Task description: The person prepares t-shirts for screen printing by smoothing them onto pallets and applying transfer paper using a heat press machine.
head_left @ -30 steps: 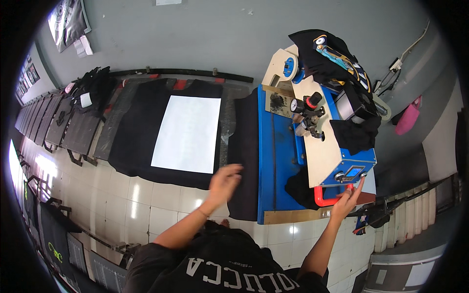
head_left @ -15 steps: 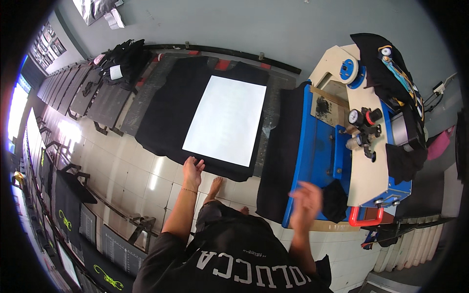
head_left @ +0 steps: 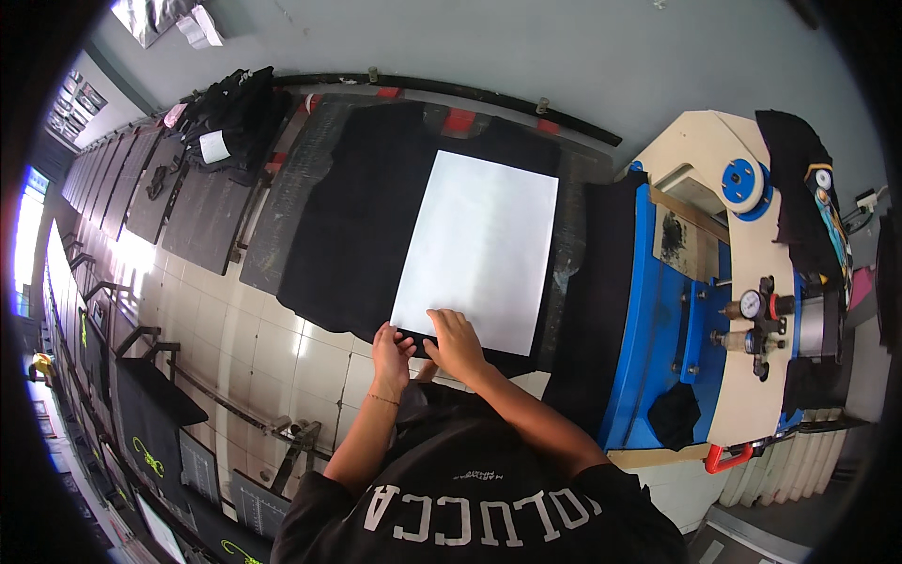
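A black T-shirt [head_left: 357, 221] lies spread on a dark board, with a large white sheet [head_left: 479, 240] flat on top of it. At the sheet's near left corner my left hand [head_left: 391, 355] is closed, pinching the shirt's hem. Beside it on the right, my right hand [head_left: 458, 344] bends its fingers over the sheet's near edge, with its thumb lower down by the hem. What lies between that thumb and the fingers is partly hidden by the hand.
To the right stands a blue and cream press machine [head_left: 634, 329] with gauges and a red handle [head_left: 729, 458]. Black cloth hangs at its left side. Dark garments [head_left: 230, 122] are piled at the back left, near a row of dark boards [head_left: 202, 211].
My right hand has come left from beside the machine to the sheet's near edge. My left hand stays near the sheet's corner. The view has shifted, moving the machine rightward in the picture.
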### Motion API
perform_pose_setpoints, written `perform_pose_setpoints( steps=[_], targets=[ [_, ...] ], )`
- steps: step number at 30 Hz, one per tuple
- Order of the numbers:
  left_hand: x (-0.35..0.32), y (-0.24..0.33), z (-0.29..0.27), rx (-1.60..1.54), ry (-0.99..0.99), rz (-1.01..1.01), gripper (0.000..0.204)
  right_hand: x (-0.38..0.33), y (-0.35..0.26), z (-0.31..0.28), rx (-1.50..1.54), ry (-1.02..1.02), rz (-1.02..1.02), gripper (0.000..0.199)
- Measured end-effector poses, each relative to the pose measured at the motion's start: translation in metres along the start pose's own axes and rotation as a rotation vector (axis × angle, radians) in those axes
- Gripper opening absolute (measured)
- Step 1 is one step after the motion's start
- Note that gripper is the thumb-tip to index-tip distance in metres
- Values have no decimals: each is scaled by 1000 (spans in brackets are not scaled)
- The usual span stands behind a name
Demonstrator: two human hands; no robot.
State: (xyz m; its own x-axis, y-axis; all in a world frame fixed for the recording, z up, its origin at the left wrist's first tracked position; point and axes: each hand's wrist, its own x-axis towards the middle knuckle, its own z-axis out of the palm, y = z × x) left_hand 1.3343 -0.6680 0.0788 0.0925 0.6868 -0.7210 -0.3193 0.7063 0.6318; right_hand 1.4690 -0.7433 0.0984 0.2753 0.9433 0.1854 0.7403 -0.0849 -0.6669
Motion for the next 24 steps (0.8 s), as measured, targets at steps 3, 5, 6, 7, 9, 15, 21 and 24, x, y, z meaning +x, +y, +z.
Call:
perform_pose_setpoints(
  steps=[3, 5, 6, 7, 9, 15, 21, 24],
  targets=[
    [16, 7, -5, 54, -76, -130, 19, 14, -6, 4, -75, 53, 36, 50],
    [16, 13, -6, 128, -260, -35, 26, 22, -7, 3, -130, 89, 48, 41],
    [13, 16, -2, 163, -353, 11, 29, 25, -5, 1, -160, 107, 54, 37],
    [9, 17, 3, 270, -302, 30, 38, 27, -2, -2, -120, 91, 143, 32],
    [9, 20, 14, 699, -412, 480, 45, 29, 6, -12, -41, 62, 320, 26],
    [29, 12, 60, 1762, -616, 1150, 73, 54, 76, -87, 74, 148, 650, 30],
    [39, 10, 91, 1899, -723, 1104, 78, 115, 187, -176, -185, 218, 697, 32],
    [46, 9, 101, 1900, -775, 1145, 79, 156, 216, -230, -253, 416, 590, 30]
  ],
)
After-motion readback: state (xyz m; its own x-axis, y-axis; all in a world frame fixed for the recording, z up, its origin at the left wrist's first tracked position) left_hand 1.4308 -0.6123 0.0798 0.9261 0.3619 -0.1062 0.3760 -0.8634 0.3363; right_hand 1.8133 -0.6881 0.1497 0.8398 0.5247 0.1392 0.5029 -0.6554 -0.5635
